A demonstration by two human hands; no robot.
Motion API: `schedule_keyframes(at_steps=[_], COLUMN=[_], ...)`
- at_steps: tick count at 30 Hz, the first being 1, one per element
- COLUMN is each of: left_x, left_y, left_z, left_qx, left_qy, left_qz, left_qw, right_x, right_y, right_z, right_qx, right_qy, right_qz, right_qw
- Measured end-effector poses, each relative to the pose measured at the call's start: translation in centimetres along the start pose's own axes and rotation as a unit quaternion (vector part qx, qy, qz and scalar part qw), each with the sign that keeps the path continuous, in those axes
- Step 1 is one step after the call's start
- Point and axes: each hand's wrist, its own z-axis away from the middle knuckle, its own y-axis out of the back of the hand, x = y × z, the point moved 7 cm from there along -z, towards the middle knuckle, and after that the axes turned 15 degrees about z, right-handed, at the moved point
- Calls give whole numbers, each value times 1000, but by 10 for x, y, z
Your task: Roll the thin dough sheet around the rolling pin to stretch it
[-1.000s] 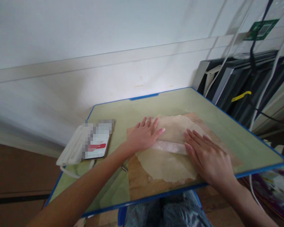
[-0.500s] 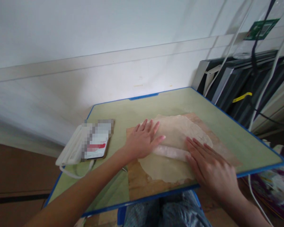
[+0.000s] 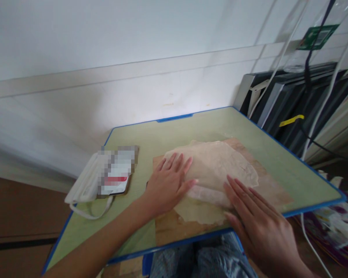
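A thin, wide sheet of dough (image 3: 211,158) lies on a wooden board (image 3: 168,227). Across it runs a pale, flour-coloured rolling pin (image 3: 208,194), which may have dough wrapped round it. My left hand (image 3: 169,183) lies flat over the pin's left end, fingers stretched out onto the dough and thumb along the pin. Over the right end rests my right hand (image 3: 255,214), palm down with straight fingers. Both ends of the pin are hidden under the hands.
The green table (image 3: 208,121) has a blue rim. At its left lie a phone (image 3: 118,173), partly pixelated, and a white power bank (image 3: 82,181) with a cable. Dark panels (image 3: 295,100) lean against the wall at the right, with cables hanging before them.
Both hands have drawn the pin a little towards me. More of the dough beyond the pin shows, and less on the near side. The view has shifted slightly.
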Motion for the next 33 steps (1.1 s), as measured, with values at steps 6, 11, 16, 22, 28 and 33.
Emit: schedule_keyframes(at_steps=[6, 11, 16, 22, 28, 33], left_x=[-1, -6, 2, 0, 2, 2], left_y=[-1, 0, -1, 0, 0, -3], left_z=[6, -21, 14, 5, 5, 24], left_qx=[0, 10, 2, 6, 19, 19], left_qy=[-8, 6, -28, -24, -27, -38], left_qz=[-4, -17, 10, 3, -1, 22], left_qw=[1000, 1000, 1000, 1000, 999, 999], right_x=[-2, 3, -5, -2, -5, -11], right_y=[3, -5, 12, 7, 13, 19], right_z=[-1, -15, 5, -2, 0, 9], right_qx=[20, 13, 24, 23, 20, 29], right_qy=[-14, -48, -11, -33, -24, -2], right_qz=[3, 4, -35, -28, -28, -66], right_qw=[1000, 999, 999, 999, 999, 997])
